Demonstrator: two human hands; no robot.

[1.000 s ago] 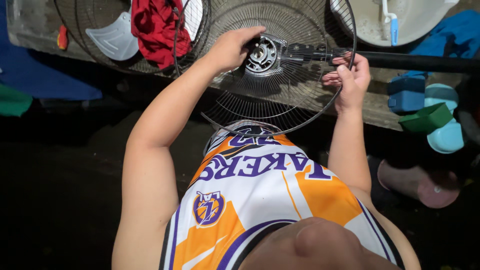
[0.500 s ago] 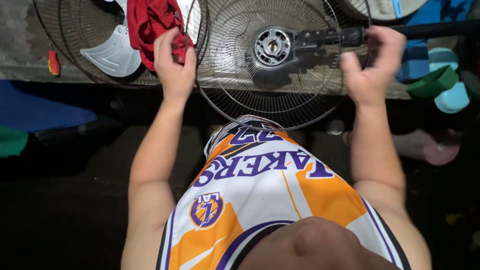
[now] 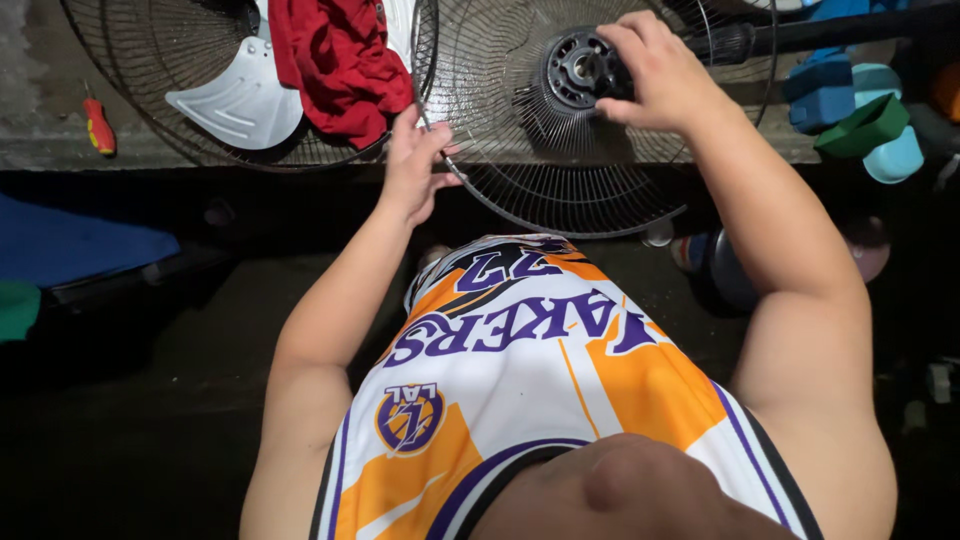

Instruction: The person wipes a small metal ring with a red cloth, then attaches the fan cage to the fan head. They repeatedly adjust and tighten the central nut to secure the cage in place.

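While the wire fan guard [image 3: 590, 130] lies tipped over the front edge of the concrete ledge [image 3: 40, 140], the person steadies it from both sides, and that is the whole picture from the head camera, the only view on offer. The left hand [image 3: 412, 170] sits at the guard's left rim, thumb and fingers pinched together on the outer ring wire, which looks like a brace to stop the cage from turning or sliding off the edge. The right hand [image 3: 650, 75] comes in from above, fingers curled down and closed over the dark round hub [image 3: 578, 68] at the guard's centre; the fingertips are hidden behind the knuckles, so exactly what they press on cannot be told. A black pole [image 3: 830, 28] runs off from the hub towards the ledge's far right corner, so the guard is probably hanging on its stand rather than lying free.

Further left on the ledge, a second wire guard [image 3: 150, 120] lies flat and serves as a tray: a pale fan blade [image 3: 235, 100] rests in it, and a red cloth [image 3: 335, 60] is draped over blade and rim, just beside the left hand but not touching it. A small red-handled screwdriver [image 3: 98, 125] lies near the ledge's left end, well apart from both hands. At the right end sit blue and green foam blocks [image 3: 860, 110], crowded close under the pole.
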